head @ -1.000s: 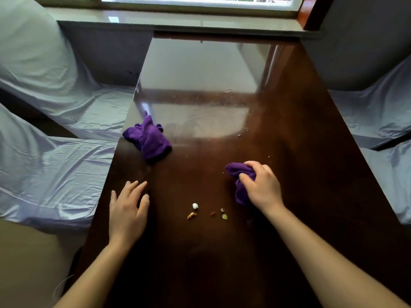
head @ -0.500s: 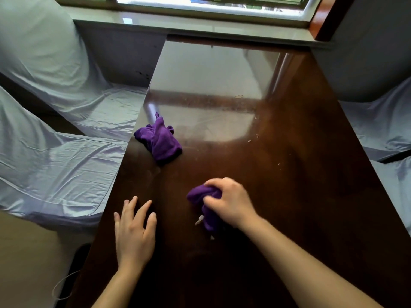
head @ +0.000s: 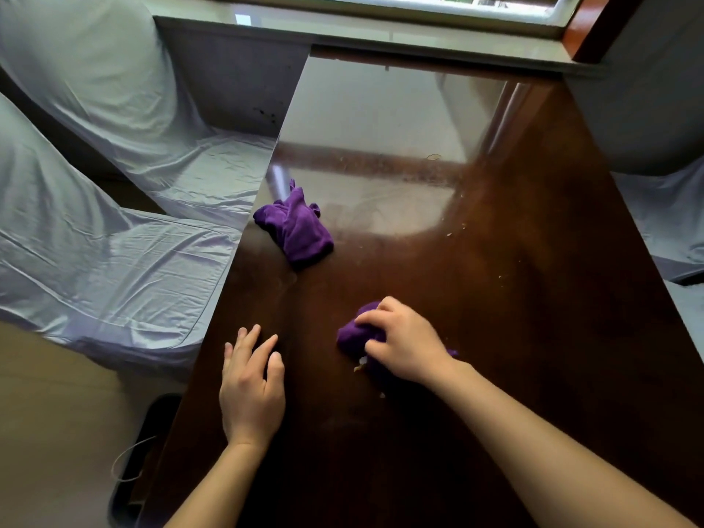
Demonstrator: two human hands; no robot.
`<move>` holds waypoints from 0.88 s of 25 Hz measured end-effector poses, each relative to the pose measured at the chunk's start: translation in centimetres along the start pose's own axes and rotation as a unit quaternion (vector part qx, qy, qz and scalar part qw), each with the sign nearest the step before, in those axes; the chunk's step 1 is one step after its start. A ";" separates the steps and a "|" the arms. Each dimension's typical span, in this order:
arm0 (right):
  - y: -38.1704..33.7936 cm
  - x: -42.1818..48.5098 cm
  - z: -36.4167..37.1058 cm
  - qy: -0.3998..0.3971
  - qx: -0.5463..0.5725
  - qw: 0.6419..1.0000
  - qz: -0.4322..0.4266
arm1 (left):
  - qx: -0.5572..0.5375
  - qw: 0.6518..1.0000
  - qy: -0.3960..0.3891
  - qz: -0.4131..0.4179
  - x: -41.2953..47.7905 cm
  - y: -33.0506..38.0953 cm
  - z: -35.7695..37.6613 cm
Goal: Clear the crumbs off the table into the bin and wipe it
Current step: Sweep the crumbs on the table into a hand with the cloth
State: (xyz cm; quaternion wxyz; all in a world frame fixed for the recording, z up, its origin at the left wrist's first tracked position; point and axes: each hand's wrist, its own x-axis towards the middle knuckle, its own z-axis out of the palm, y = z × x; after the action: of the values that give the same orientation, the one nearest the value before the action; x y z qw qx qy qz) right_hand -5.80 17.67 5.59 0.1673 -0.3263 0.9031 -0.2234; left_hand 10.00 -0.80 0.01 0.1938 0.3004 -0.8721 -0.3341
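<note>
My right hand [head: 405, 342] presses a bunched purple cloth [head: 352, 335] onto the dark wooden table [head: 514, 299], fingers closed over it. A few crumbs [head: 360, 367] peek out at the cloth's near edge, under my hand. My left hand [head: 251, 386] lies flat on the table near its left edge, fingers spread, holding nothing. A second purple cloth [head: 295, 226] lies crumpled farther back by the left edge. Tiny crumbs [head: 449, 234] are scattered on the right half of the table. A dark bin [head: 143, 451] stands on the floor below the table's left edge.
Seats draped in pale grey covers [head: 106, 242] flank the table on the left, and another covered seat [head: 670, 215] is on the right. A window sill [head: 381, 36] runs along the far end. The bin holds a thin white cord.
My right hand has dragged the cloth leftward and toward me over the crumb pile, which is now mostly hidden beneath it. The left hand has stayed flat near the edge.
</note>
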 end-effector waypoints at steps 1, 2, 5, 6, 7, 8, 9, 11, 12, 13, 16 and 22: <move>-0.5 -0.5 -0.3 -0.018 0.018 1.000 -0.016 | -0.011 1.000 0.002 0.002 0.0 0.0 -0.1; -0.7 -1.0 -1.1 -0.010 0.049 0.999 -0.014 | -0.022 1.000 0.005 0.004 0.0 0.0 -0.2; 1.7 -3.2 -4.4 0.100 0.155 0.981 0.060 | -0.067 0.997 0.010 0.023 -0.4 -0.1 -0.4; 3.2 -4.4 -5.4 0.123 0.167 0.974 0.091 | -0.078 0.996 0.011 0.031 -0.5 -0.1 -0.4; 4.9 -5.7 -5.9 0.133 0.168 0.969 0.126 | -0.083 0.996 0.010 0.037 -0.5 -0.1 -0.4; 6.4 -7.0 -6.0 0.135 0.157 0.963 0.170 | -0.084 0.996 0.009 0.041 -0.5 -0.1 -0.4; 7.5 -8.3 -5.7 0.133 0.128 0.959 0.217 | -0.085 0.995 0.008 0.044 -0.5 -0.2 -0.4; 7.8 -10.2 -3.5 0.138 0.041 0.948 0.285 | -0.092 0.995 0.009 0.043 -0.6 -0.2 -0.3; 7.1 -10.8 -2.1 0.151 0.016 0.944 0.295 | -0.098 0.994 0.011 0.040 -0.6 -0.1 -0.3; 5.7 -11.2 -0.6 0.165 0.011 0.941 0.294 | -0.106 0.994 0.014 0.037 -0.6 -0.2 -0.3; 0.6 -10.3 3.1 0.174 0.045 0.955 0.237 | -0.124 0.992 0.022 0.032 -0.6 -0.3 -0.5; -3.6 -8.7 3.6 0.189 0.208 0.949 0.144 | -0.131 0.991 0.021 0.033 -0.7 -0.4 -0.7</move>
State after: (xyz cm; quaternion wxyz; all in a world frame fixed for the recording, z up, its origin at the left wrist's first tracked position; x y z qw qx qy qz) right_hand 4.04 19.91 5.81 0.0881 -0.1024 0.8888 -0.4378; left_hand 11.01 -0.87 0.13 0.2608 0.2501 -0.8261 -0.4323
